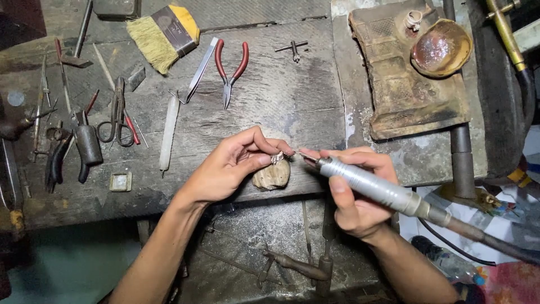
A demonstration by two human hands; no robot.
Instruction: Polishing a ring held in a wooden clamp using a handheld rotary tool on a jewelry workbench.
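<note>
My left hand pinches a small silver ring between thumb and fingertips, resting it on a worn wooden bench peg at the workbench's front edge. My right hand grips a silver rotary handpiece like a pen. Its thin bit points left and sits right at the ring. A dark flexible shaft trails from the handpiece to the lower right.
On the dark wooden bench lie red-handled pliers, tweezers, a brush, scissors, a white stick and several hand tools at left. A scorched block with a shallow bowl sits at right.
</note>
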